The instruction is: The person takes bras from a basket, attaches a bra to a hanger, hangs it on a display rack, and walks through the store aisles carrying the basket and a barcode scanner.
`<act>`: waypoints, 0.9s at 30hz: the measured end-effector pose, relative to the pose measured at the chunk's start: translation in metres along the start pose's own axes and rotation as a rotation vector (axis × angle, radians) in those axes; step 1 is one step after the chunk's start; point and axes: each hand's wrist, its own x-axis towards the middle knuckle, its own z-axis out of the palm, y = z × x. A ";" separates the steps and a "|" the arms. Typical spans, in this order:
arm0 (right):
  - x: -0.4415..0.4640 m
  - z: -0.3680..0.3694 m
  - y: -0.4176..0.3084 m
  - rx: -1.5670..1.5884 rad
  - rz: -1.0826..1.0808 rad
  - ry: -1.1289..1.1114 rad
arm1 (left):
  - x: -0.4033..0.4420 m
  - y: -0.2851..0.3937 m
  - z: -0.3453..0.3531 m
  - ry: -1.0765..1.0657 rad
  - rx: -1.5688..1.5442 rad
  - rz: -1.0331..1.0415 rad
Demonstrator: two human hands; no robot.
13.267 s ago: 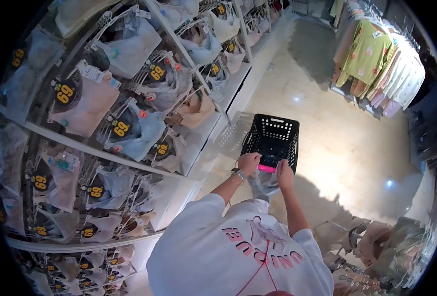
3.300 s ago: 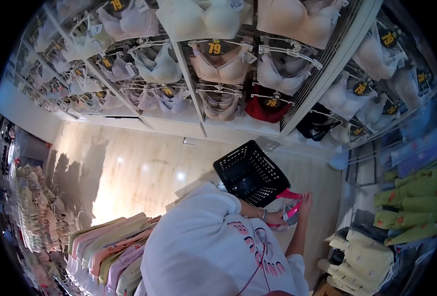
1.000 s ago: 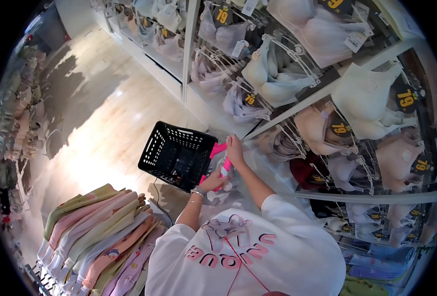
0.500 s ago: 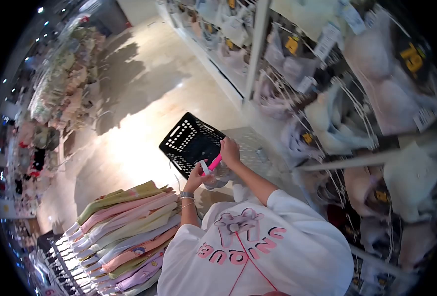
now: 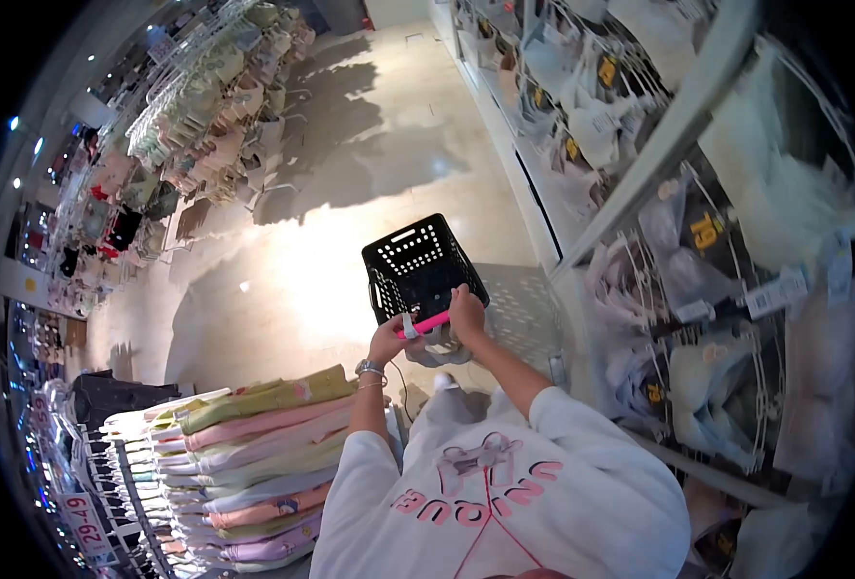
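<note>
The pink bar-shaped handle (image 5: 424, 325) of the black perforated plastic basket (image 5: 422, 265) is gripped at one end by the left hand (image 5: 386, 342), at the other by the right hand (image 5: 466, 315). Light wooden flooring (image 5: 326, 275) is seen beyond the basket; pastel hanging garments (image 5: 263, 463) are seen to its lower left, bra-filled shelving (image 5: 630, 241) to its right.

A basket (image 5: 418, 259) sits directly ahead of the wearer, over the aisle floor (image 5: 331, 241). Its handle (image 5: 429, 322) lies along the near side, the left hand (image 5: 387, 342) at one end and the right hand (image 5: 466, 314) at the other. Near left stands a rack of garments on hangers (image 5: 273, 434), a price sign (image 5: 92, 529) by its outer end. Beyond, farther left, hang more garments (image 5: 217, 125). Shelving with hanging bras (image 5: 678, 236) lines the right; its blurred lower part possibly continues beside the wearer.
</note>
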 end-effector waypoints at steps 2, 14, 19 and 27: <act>0.026 0.011 -0.005 0.026 -0.053 0.040 | 0.028 -0.007 -0.018 0.022 0.164 0.019; 0.138 0.067 -0.053 0.038 0.019 0.020 | 0.146 0.011 -0.115 0.018 0.328 0.117; 0.181 0.092 -0.074 0.018 0.074 0.091 | 0.193 0.020 -0.151 -0.025 0.369 0.121; 0.275 0.131 -0.106 -0.038 0.120 0.181 | 0.288 0.039 -0.204 -0.054 0.328 0.155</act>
